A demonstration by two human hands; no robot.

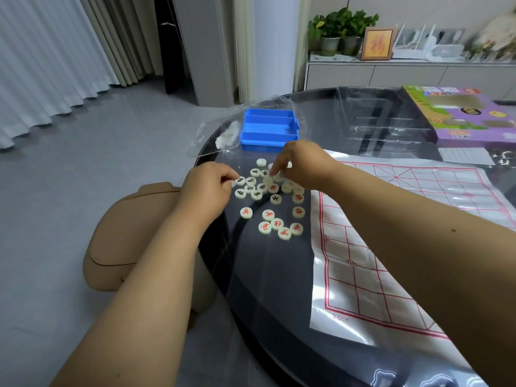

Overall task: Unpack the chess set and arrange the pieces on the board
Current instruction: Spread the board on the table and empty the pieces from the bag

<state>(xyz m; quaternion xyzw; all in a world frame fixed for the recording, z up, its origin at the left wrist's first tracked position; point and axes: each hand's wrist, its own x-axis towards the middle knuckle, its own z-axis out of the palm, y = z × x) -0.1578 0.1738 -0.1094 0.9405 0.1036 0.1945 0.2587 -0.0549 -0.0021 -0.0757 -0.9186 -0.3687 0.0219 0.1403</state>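
Several round cream chess pieces [272, 203] with red or black characters lie scattered on the dark glass table [273, 275], left of the white plastic board sheet [391, 247] with its red grid. No piece stands on the sheet. My left hand [206, 188] pinches a black-marked piece [240, 180] at the pile's left edge. My right hand [301, 163] reaches over the pile's far side, its fingertips down on a piece [275, 177] there. The empty blue plastic box [269, 128] sits open just beyond the pile.
A clear plastic bag [220, 127] with a white wad lies left of the blue box. A purple game box [460, 115] and clear plastic trays sit at the far right. A tan stool [134, 233] stands on the floor beside the table's left edge.
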